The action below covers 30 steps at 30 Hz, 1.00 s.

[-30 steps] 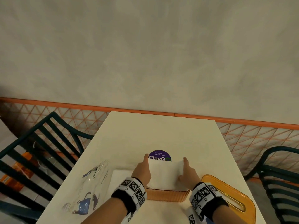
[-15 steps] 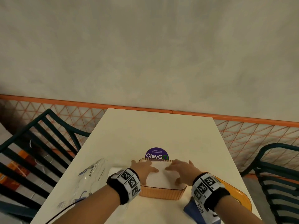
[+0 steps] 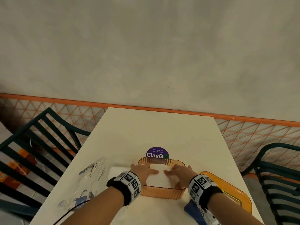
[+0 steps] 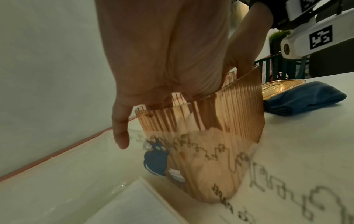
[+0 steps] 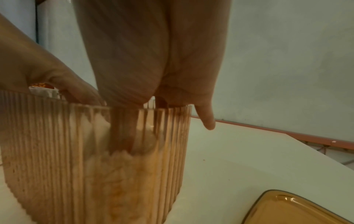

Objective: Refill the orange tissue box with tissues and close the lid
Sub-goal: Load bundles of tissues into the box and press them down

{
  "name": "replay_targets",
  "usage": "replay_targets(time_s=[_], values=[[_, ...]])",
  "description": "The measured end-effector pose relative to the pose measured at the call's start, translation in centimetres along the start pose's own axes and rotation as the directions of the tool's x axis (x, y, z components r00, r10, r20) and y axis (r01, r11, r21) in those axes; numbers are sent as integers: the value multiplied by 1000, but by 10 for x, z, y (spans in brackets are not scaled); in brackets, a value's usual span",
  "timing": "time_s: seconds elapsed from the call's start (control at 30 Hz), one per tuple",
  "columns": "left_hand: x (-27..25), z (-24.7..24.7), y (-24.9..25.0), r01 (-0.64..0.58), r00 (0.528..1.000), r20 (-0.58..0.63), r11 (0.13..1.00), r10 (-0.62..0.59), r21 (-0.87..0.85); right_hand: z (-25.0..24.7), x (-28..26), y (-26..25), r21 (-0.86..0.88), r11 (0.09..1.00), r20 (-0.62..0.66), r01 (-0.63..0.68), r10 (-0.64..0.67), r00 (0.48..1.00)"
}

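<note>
The orange ribbed tissue box stands open on the white table, with a white tissue stack inside it. My left hand and right hand lie flat on the stack, fingers spread and reaching down into the box. In the right wrist view the fingers show through the box wall. The orange lid lies on the table to the right of the box, apart from it.
A clear tissue wrapper with a blue cat print lies left of the box, beside more white tissues. A blue cloth sits by my right wrist. A purple round sticker is behind the box. Dark green chairs flank the table.
Both hands went from holding the tissue stack upright by its sides to lying flat on top of it, pressing it down into the box.
</note>
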<state>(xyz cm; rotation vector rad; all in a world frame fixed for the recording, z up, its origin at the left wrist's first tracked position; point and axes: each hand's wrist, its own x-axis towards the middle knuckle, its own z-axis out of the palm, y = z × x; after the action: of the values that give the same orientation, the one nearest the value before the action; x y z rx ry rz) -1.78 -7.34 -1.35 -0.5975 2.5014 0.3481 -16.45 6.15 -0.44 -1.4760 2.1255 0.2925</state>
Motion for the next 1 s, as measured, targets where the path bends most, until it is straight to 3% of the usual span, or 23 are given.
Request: replay_targets(time_s=[0.17, 0.23, 0.3, 0.37, 0.4, 0.47, 0.5, 0.57, 0.63, 0.7, 0.87, 1.0], values=[[-4, 0, -2, -12, 1000, -26, 1000, 13, 29, 3, -5, -4, -7, 1000, -31, -14, 13, 999], [-14, -4, -2, -56, 989, -141, 998, 51, -29, 3, -8, -2, 17, 1000, -67, -19, 21, 998], [-28, -6, -8, -120, 920, -388, 979, 47, -165, 2, -11, 2, 33, 999, -157, 3, 2, 988], [-40, -4, -26, -99, 828, -550, 939, -106, -331, 2, -12, 6, 76, 997, -341, 27, 0, 940], [-43, 1, -38, -43, 802, -555, 905, -222, -424, 3, -12, 8, 111, 994, -437, 25, 26, 899], [-45, 14, -62, 177, 789, -417, 817, -451, -549, 8, -11, 11, 199, 980, -538, -17, 124, 834], [-47, 23, -70, 319, 793, -291, 772, -535, -550, 10, -11, 10, 247, 968, -527, -51, 179, 831], [-47, 42, -79, 502, 801, -68, 729, -595, -465, 15, -8, 7, 345, 931, -448, -118, 273, 851], [-46, 59, -77, 551, 806, 27, 732, -592, -399, 20, -4, 2, 418, 895, -377, -155, 326, 867], [-43, 71, -75, 584, 788, 48, 721, -613, -373, 25, 2, -2, 466, 868, -331, -171, 350, 876], [-39, 81, -68, 664, 690, 21, 621, -724, -417, 34, 6, -8, 469, 864, -315, -184, 359, 879], [-38, 83, -72, 648, 668, -32, 602, -744, -467, 34, 4, -10, 433, 880, -340, -196, 360, 869]])
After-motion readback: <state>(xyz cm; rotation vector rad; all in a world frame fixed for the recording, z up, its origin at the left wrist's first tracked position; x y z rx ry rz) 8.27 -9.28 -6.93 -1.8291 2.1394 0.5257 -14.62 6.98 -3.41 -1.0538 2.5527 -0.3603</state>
